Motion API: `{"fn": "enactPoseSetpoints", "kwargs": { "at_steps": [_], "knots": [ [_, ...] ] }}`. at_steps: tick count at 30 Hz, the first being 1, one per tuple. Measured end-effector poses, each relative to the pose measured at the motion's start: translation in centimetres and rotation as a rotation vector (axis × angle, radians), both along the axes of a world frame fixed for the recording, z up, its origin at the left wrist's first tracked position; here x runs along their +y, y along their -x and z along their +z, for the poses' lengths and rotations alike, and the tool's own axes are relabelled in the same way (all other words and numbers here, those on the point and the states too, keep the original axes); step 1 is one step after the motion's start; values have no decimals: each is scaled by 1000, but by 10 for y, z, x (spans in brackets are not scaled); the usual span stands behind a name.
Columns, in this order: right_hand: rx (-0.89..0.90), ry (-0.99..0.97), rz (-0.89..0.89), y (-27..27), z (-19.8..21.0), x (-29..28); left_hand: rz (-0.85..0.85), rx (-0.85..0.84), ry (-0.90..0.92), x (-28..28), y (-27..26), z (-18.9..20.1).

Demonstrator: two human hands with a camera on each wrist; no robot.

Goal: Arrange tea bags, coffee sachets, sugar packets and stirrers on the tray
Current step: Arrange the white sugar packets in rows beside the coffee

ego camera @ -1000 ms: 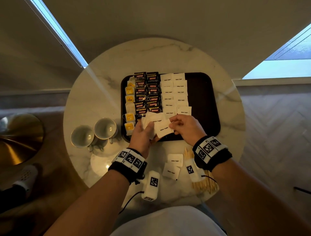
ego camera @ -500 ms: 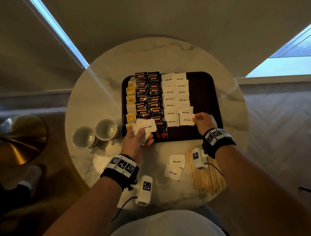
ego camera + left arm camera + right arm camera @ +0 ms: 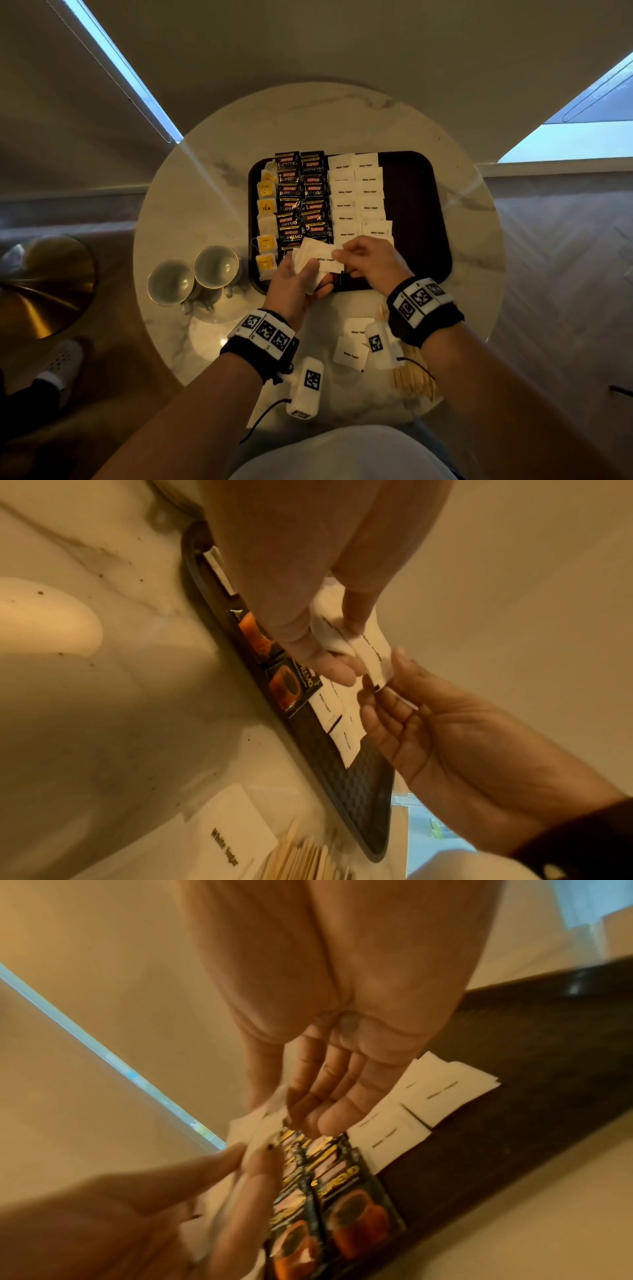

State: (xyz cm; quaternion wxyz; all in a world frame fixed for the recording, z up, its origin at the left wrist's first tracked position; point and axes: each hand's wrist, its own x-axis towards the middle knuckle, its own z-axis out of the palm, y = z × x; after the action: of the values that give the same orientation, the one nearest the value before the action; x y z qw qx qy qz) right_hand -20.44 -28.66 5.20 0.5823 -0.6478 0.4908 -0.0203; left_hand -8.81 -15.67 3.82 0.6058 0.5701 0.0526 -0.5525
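Note:
A dark tray (image 3: 418,219) holds a column of tea bags (image 3: 266,219), two columns of coffee sachets (image 3: 304,198) and two columns of white sugar packets (image 3: 358,195). Over its near edge my left hand (image 3: 308,274) grips a small stack of sugar packets (image 3: 317,255). My right hand (image 3: 342,255) pinches the top packet's right end. In the left wrist view the right thumb and fingers (image 3: 397,669) close on that packet (image 3: 373,653). Wooden stirrers (image 3: 414,377) lie on the table under my right forearm.
Two loose sugar packets (image 3: 352,353) lie on the round marble table (image 3: 205,192) near its front edge. Two cups (image 3: 215,265) stand left of the tray. The tray's right third is bare. A brass lamp base (image 3: 41,284) sits on the floor at left.
My right hand left the packet it laid at the near end of the right sugar column and came back left to the stack, where it now pinches the top packet.

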Motion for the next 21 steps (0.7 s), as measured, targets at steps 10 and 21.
{"fn": "enactPoseSetpoints", "kwargs": {
  "at_steps": [10, 21],
  "knots": [
    [276, 262, -30, 29, -21, -9, 57, -44, -63, 10, -4, -5],
    [391, 267, -37, 13, -50, -10, 81, -17, -117, 22, -5, -8]
  ]
}}
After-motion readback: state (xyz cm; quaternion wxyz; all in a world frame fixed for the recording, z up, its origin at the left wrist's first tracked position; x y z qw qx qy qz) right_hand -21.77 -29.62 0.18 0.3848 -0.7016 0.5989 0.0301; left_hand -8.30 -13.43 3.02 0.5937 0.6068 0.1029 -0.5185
